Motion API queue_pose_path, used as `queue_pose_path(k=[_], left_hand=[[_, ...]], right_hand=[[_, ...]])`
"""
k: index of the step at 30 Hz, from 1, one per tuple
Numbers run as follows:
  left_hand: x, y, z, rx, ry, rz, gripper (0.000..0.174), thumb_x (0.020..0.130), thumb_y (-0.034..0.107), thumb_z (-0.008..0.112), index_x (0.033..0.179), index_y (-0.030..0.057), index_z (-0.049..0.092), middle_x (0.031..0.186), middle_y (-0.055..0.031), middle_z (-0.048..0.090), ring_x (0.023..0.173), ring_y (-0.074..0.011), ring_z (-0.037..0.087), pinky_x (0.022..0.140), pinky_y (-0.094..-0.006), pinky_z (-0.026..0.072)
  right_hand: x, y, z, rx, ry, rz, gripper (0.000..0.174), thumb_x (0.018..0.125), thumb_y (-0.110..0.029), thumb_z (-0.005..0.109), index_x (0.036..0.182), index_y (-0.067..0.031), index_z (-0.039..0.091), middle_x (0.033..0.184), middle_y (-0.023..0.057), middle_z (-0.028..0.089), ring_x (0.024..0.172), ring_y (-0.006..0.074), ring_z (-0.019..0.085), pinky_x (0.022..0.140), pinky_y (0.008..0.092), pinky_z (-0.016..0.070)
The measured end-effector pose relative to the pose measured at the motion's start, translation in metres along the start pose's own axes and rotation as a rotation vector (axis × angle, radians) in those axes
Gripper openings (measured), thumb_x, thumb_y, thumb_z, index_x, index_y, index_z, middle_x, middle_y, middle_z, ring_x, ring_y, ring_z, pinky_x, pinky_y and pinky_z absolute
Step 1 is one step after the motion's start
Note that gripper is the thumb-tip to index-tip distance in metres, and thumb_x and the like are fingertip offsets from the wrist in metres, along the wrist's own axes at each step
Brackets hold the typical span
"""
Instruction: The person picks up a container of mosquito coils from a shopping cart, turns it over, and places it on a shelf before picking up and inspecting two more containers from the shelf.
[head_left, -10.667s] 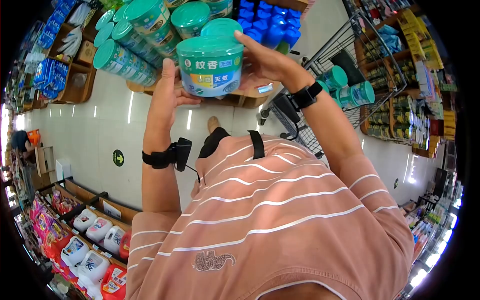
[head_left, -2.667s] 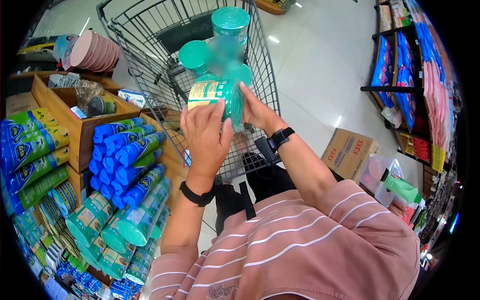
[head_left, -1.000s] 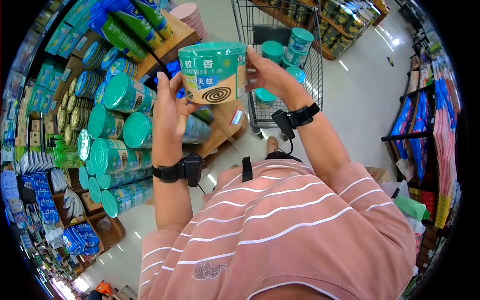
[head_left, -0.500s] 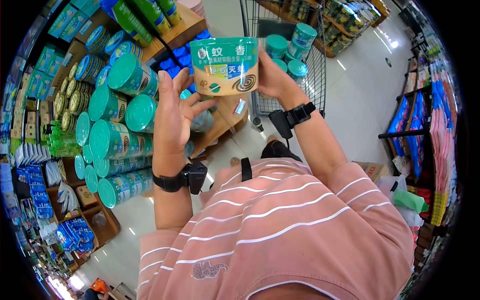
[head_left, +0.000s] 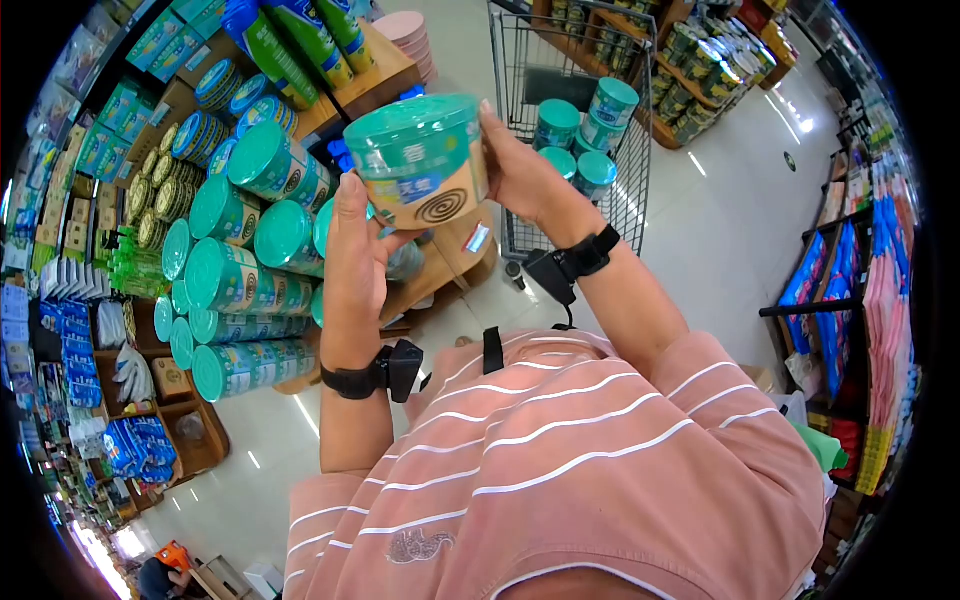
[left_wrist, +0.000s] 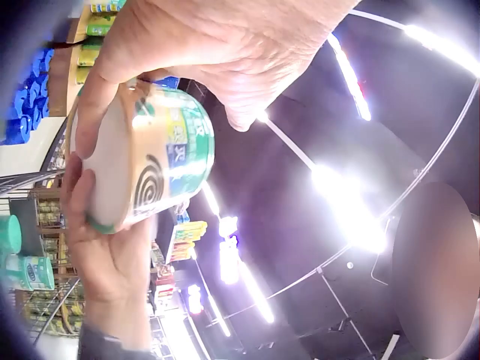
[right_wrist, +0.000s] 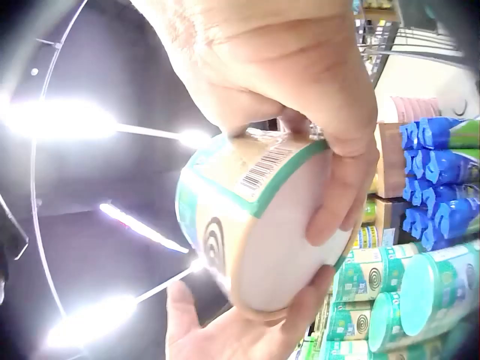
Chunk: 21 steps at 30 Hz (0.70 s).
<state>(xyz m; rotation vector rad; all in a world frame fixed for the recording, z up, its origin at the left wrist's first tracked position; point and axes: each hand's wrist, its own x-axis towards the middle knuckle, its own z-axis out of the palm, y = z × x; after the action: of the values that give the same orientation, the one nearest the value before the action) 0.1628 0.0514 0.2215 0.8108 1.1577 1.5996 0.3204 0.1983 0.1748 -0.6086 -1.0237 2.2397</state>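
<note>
A round tub (head_left: 420, 165) with a green lid and a beige-and-green label is held up between the two hands. My right hand (head_left: 530, 170) grips its right side; in the right wrist view, the thumb of the right hand (right_wrist: 277, 60) presses the wall and its fingers lie on the white base. My left hand (head_left: 355, 265) is at the tub's lower left. In the left wrist view, fingers of the left hand (left_wrist: 217, 37) rest against the base of the tub (left_wrist: 169, 150), while its thumb stands away from the wall.
Stacked green-lidded tubs (head_left: 245, 275) lie at the left beside a wooden display (head_left: 455, 245). A shopping cart (head_left: 510, 150) behind the right hand holds several tubs. Blue and pink packs (head_left: 840, 300) hang at the far right; shelved cans (head_left: 700, 70) stand at the back.
Since half a second ago, the tub has shifted left and slightly down in the head view, its lid now showing more. My left hand's spread fingers have closed in on the base.
</note>
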Motion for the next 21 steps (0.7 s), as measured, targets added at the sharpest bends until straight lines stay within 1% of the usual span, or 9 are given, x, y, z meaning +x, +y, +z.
queue_pose_path(k=[3, 4, 7, 8, 11, 13, 14, 17, 21], left_hand=[[0.006, -0.015, 0.006, -0.011, 0.054, 0.003, 0.063, 0.104, 0.059, 0.042, 0.136, 0.0049, 0.051, 0.13, -0.0094, 0.063, 0.115, -0.0214, 0.064, 0.089, -0.0414, 0.0566], [0.01, -0.018, 0.005, -0.076, 0.015, 0.01, 0.066, 0.103, 0.061, 0.041, 0.136, 0.0054, 0.052, 0.129, -0.0088, 0.063, 0.116, -0.0222, 0.064, 0.093, -0.0405, 0.0549], [0.013, -0.021, 0.016, -0.178, 0.093, 0.078, 0.069, 0.102, 0.066, 0.038, 0.144, 0.0117, 0.046, 0.138, -0.0076, 0.058, 0.125, -0.0244, 0.059, 0.1, -0.0435, 0.0516], [0.016, -0.026, 0.01, -0.226, 0.115, 0.045, 0.069, 0.101, 0.066, 0.039, 0.144, 0.0128, 0.047, 0.139, -0.0074, 0.058, 0.124, -0.0274, 0.06, 0.104, -0.043, 0.0488], [0.022, -0.035, -0.005, -0.323, 0.146, -0.001, 0.069, 0.101, 0.066, 0.04, 0.144, 0.0125, 0.048, 0.138, -0.0071, 0.06, 0.125, -0.0274, 0.06, 0.104, -0.043, 0.0496], [0.02, -0.036, -0.003, -0.356, 0.12, 0.047, 0.068, 0.1, 0.066, 0.04, 0.142, 0.0127, 0.051, 0.136, -0.0064, 0.062, 0.122, -0.0269, 0.062, 0.104, -0.0424, 0.0503], [0.021, -0.038, -0.005, -0.357, 0.116, 0.068, 0.068, 0.1, 0.066, 0.04, 0.141, 0.0127, 0.052, 0.135, -0.0065, 0.063, 0.121, -0.0268, 0.062, 0.103, -0.0421, 0.0505], [0.009, -0.032, 0.003, -0.444, 0.055, 0.039, 0.068, 0.1, 0.066, 0.041, 0.14, 0.0116, 0.053, 0.137, -0.0067, 0.062, 0.122, -0.0268, 0.061, 0.104, -0.0425, 0.0507], [0.0, -0.038, 0.002, -0.588, -0.01, 0.018, 0.064, 0.102, 0.061, 0.042, 0.139, 0.01, 0.053, 0.138, -0.0083, 0.06, 0.123, -0.0295, 0.06, 0.103, -0.0456, 0.0508]], right_hand=[[-0.022, -0.017, 0.01, -0.174, -0.007, -0.012, 0.06, 0.106, -0.055, 0.04, 0.14, -0.0076, 0.052, 0.131, 0.0058, 0.06, 0.117, 0.019, 0.06, 0.098, 0.0384, 0.053], [-0.032, -0.022, 0.014, -0.206, -0.036, -0.068, 0.059, 0.107, -0.05, 0.04, 0.144, -0.0048, 0.049, 0.126, 0.006, 0.06, 0.113, 0.0193, 0.061, 0.095, 0.0383, 0.0541], [-0.053, -0.031, 0.012, -0.308, -0.006, -0.112, 0.06, 0.107, -0.047, 0.043, 0.147, -0.0022, 0.046, 0.126, 0.0087, 0.059, 0.111, 0.0193, 0.061, 0.093, 0.0376, 0.0548], [-0.061, -0.035, 0.013, -0.31, 0.001, -0.138, 0.06, 0.106, -0.045, 0.044, 0.148, -0.0017, 0.045, 0.127, 0.0098, 0.058, 0.111, 0.0197, 0.061, 0.092, 0.0374, 0.0549], [-0.081, -0.045, 0.018, -0.349, -0.035, -0.182, 0.059, 0.106, -0.038, 0.049, 0.15, -0.0002, 0.042, 0.131, 0.0132, 0.056, 0.11, 0.0209, 0.062, 0.09, 0.0364, 0.0554], [-0.089, -0.051, 0.015, -0.421, -0.089, -0.17, 0.057, 0.105, -0.035, 0.051, 0.149, 0.0004, 0.042, 0.133, 0.0153, 0.054, 0.109, 0.0219, 0.063, 0.09, 0.0355, 0.0557], [-0.092, -0.052, 0.015, -0.41, -0.083, -0.16, 0.056, 0.104, -0.029, 0.053, 0.149, 0.0017, 0.042, 0.133, 0.0171, 0.053, 0.109, 0.023, 0.064, 0.09, 0.0352, 0.0562], [-0.089, -0.047, 0.005, -0.512, -0.13, -0.28, 0.056, 0.102, -0.025, 0.054, 0.149, 0.0024, 0.041, 0.133, 0.0185, 0.054, 0.11, 0.0228, 0.064, 0.092, 0.0359, 0.0562], [-0.084, -0.042, -0.006, -0.526, -0.246, -0.376, 0.05, 0.101, -0.02, 0.059, 0.144, 0.0035, 0.048, 0.127, 0.0113, 0.054, 0.107, 0.0206, 0.065, 0.093, 0.034, 0.0553]])
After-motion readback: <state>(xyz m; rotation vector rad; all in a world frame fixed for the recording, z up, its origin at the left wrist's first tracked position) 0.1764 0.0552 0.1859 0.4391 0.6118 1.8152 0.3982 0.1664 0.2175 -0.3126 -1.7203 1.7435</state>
